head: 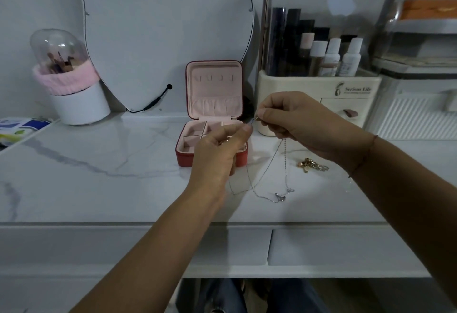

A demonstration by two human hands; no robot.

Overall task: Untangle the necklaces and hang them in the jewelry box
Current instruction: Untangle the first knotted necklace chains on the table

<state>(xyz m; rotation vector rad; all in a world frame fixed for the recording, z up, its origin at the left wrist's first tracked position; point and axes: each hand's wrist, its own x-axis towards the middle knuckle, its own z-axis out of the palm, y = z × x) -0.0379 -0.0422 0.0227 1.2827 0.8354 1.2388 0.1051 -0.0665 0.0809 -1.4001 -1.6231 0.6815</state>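
The tabletop [99, 189] is stretching wide to my left. The silver necklaces [280, 197] are trailing down onto it, pendants resting there. My left hand [217, 154] and right hand [296, 124] are pinching their upper ends, fingertips nearly meeting. A gold jewelry heap [312, 164] is lying by my right wrist. My left hand is blocking part of the open jewelry box [212, 99]. The cosmetics organizer [284, 85] is crowding the right, and the mirror [160, 28] is standing behind.

Both forearms are bare right up to the frame edge, same for the left hand [217, 154] and right hand [304, 124] — a thin reddish string bracelet [366, 154] loops the right wrist — and dark blue jeans [222, 295] show lower down.
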